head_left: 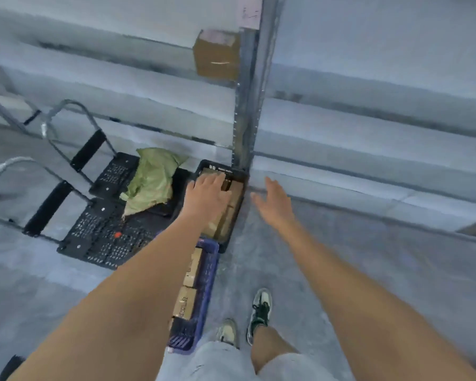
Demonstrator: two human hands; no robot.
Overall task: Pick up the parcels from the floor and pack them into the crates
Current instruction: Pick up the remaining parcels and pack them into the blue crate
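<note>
Cardboard parcels (226,213) fill the black crate (219,166) under the flat, released left hand (206,192); right hand (272,202) released.

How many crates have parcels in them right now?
2: the black crate by the shelf post, under the left hand, and the blue crate nearer the feet. More may be out of frame.

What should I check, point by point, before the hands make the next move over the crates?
1. Left hand holds nothing: ok, fingers straight over the black crate.
2. Right hand holds nothing: ok, open above the floor.
3. Black crate has room: cannot tell, the hand hides part.
4. Blue crate has room: not ok, brown parcels fill the visible strip.
5. Parcels left on the floor: cannot tell, none in view.
</note>
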